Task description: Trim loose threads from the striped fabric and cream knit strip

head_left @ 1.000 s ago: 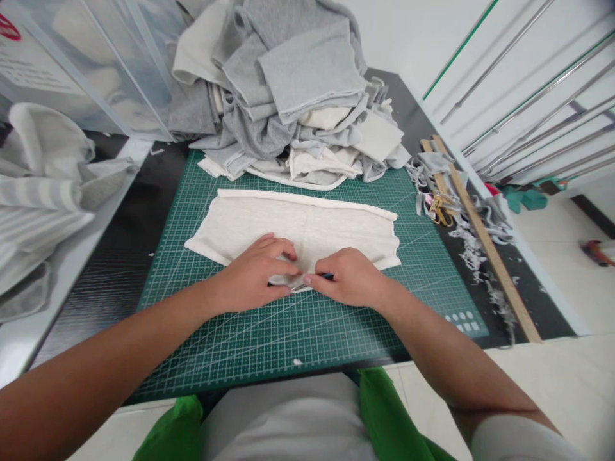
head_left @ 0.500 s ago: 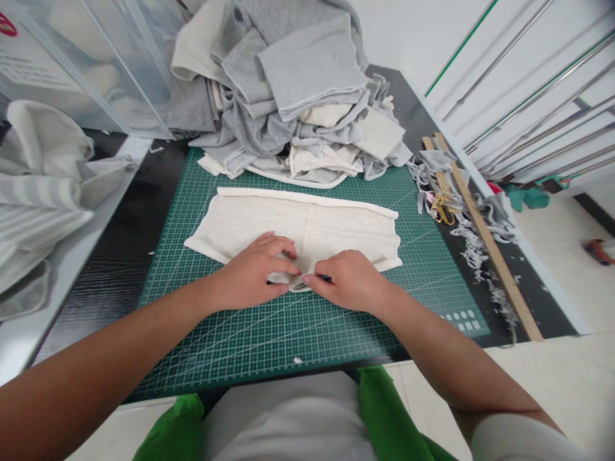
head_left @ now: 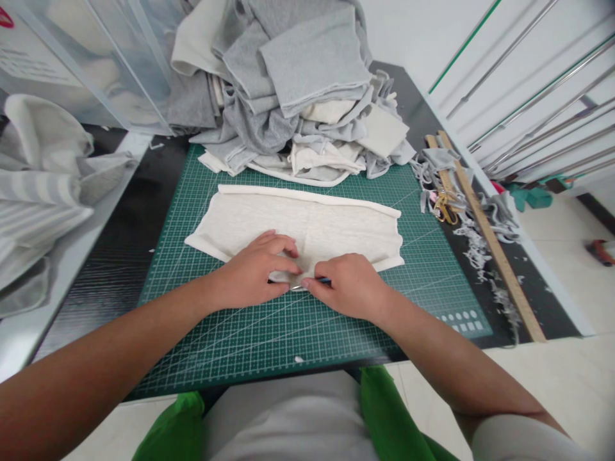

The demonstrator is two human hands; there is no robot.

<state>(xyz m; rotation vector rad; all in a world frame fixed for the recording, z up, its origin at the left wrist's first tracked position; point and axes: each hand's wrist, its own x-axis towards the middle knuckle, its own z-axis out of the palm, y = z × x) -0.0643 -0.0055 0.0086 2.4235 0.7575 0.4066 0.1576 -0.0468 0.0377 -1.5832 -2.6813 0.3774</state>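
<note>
A cream fabric piece (head_left: 307, 221) lies flat on a green cutting mat (head_left: 250, 333). My left hand (head_left: 257, 269) presses down on the fabric's near edge, fingers curled over it. My right hand (head_left: 350, 285) sits right beside it, closed around a thin tool (head_left: 323, 280) with a dark blue handle; its metal tip points left at the fabric's hem between the two hands. Most of the tool is hidden by my fingers.
A heap of grey and cream fabric pieces (head_left: 298, 83) fills the mat's far side. A wooden ruler (head_left: 490, 237), scissors (head_left: 444, 206) and fabric scraps lie at the right. Clear plastic bins (head_left: 72, 64) and striped cloth (head_left: 38, 192) stand at the left.
Both hands stay at the same spot on the fabric's near edge; the view has shifted slightly, nothing else has visibly moved.
</note>
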